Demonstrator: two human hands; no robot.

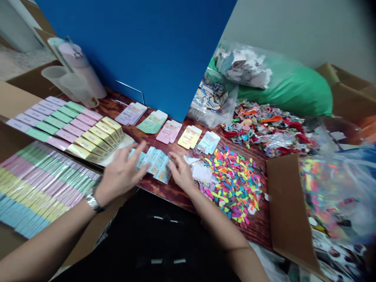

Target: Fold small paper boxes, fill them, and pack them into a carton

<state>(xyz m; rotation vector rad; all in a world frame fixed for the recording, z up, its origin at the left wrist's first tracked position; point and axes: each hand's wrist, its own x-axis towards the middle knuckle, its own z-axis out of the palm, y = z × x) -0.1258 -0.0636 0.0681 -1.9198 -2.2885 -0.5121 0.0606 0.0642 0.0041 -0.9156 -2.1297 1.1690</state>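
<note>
A small fan of light-blue printed cards (155, 161) lies on the dark wooden table (176, 196) near its front edge. My left hand (120, 174), with a metal watch on the wrist, rests on the left end of the fan, fingers spread and flat. My right hand (182, 172) touches the right end of the fan, fingers stretched out toward the cards. Neither hand grips anything. Beside my right hand lie a few white tags (201, 171) and a heap of bright small clips (235, 182).
Stacks of purple, green, pink, yellow and blue cards (169, 131) line the blue back board (147, 51). Boxes with rows of packed cards (73, 129) sit at left. A pink jug (79, 74) stands behind. Hair ties (264, 129), plastic bags (282, 86) and a cardboard flap (286, 211) are at right.
</note>
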